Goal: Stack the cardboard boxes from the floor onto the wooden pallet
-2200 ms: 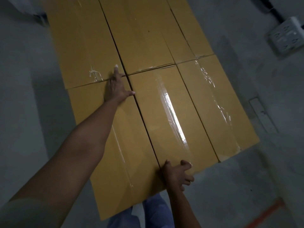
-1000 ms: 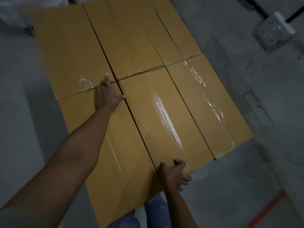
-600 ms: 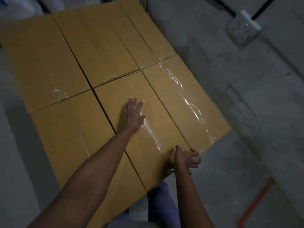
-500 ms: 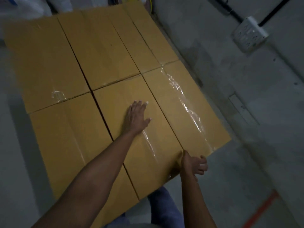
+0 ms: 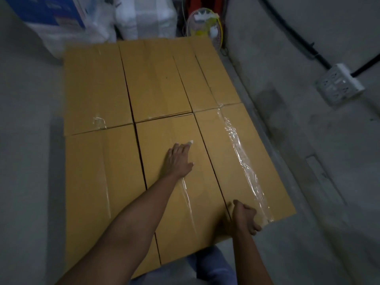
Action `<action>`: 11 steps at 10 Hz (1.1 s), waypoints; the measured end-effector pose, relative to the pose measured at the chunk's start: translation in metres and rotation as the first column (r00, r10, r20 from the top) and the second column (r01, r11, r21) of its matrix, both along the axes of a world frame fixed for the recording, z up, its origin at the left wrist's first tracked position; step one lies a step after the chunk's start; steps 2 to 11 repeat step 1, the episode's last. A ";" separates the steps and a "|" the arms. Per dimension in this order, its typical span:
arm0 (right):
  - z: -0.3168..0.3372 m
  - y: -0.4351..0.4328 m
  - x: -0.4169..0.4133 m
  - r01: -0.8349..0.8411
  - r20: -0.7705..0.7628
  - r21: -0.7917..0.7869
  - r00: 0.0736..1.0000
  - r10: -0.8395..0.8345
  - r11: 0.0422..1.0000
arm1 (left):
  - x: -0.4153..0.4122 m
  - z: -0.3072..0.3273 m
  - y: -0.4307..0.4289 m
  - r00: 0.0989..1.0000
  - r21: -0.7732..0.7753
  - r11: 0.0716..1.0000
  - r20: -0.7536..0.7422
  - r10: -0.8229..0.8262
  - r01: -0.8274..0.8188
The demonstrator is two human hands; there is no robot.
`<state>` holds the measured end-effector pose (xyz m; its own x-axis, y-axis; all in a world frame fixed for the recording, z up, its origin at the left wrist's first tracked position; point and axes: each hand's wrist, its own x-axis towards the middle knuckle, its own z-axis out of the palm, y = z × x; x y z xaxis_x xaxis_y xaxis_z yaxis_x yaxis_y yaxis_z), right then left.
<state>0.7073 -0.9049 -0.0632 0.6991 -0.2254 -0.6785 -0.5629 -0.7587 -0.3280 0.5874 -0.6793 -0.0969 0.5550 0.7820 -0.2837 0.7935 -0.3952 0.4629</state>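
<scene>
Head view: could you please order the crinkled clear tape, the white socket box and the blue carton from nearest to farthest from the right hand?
1. Crinkled clear tape, on the near right box the right hand grips.
2. White socket box, on the right wall.
3. Blue carton, far left corner.

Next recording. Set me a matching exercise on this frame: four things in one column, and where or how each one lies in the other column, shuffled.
Things
1. left hand
2. right hand
3. fan
4. socket box

Places or states
A. beyond the far boxes, at the top of the view
B. fingers curled at the near edge of the near right box
C. on grey concrete at the right, black cables running to it
D. lying flat on top of the near middle box

Pairs: 1-D, 2-B, 3-A, 4-C
</scene>
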 end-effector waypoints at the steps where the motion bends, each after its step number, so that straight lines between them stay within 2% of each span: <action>1: 0.011 0.002 -0.023 -0.062 0.169 -0.004 0.984 0.062 0.998 | -0.023 0.008 -0.006 1.000 0.008 1.000 0.017 -0.017 0.017; 11: 0.011 0.002 -0.023 -0.062 0.169 -0.004 0.984 0.062 0.998 | -0.023 0.008 -0.006 1.000 0.008 1.000 0.017 -0.017 0.017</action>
